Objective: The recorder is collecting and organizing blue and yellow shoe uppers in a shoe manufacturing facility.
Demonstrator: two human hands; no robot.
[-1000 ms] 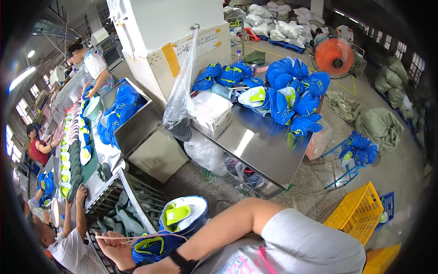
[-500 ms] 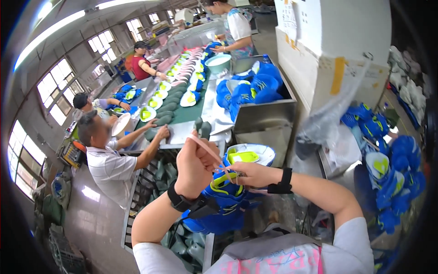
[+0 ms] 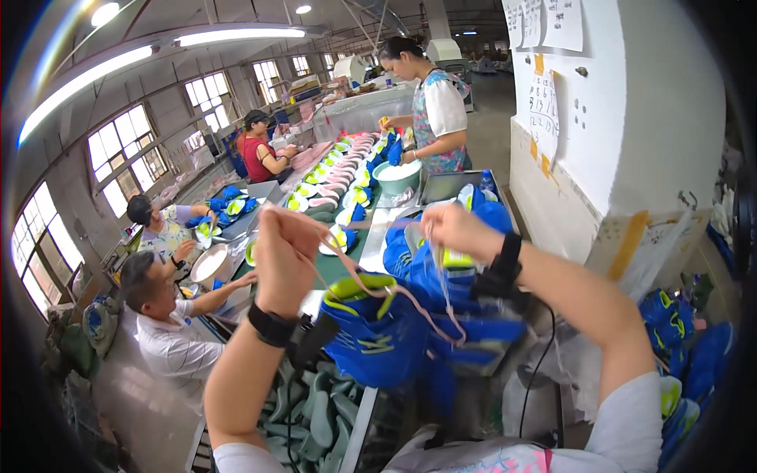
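Both hands are being held up at chest height or so, well out in front of the body. Left hand [image 3: 285, 254] is curling into a loose fist, fingers closed over a pink lace [image 3: 430, 317]. Right hand [image 3: 460, 229] is pinching the same lace between bent fingers; one stretch of it is running across the gap from hand to hand, and a loop is dangling below.

Blue shoe upper [image 3: 372, 339], lime-green at the collar, is hanging below the hands: just under and to the right of the left hand, lower and to the left of the right hand. Neither hand appears to be touching its body; the lace is passing in front of its collar. More blue pieces are showing just right of it, too blurred to separate.

Black bands [image 3: 272, 325] are circling both wrists. Below the upper, dark green foot-shaped forms [image 3: 319, 418] are lying heaped in a crate. Beyond the hands, rows of shoe parts are lying along a green-topped table, a pale green basin [image 3: 398, 180] beside them. Co-worker in a white shirt [image 3: 175, 339] is reaching toward the table from the left; others are working farther along.
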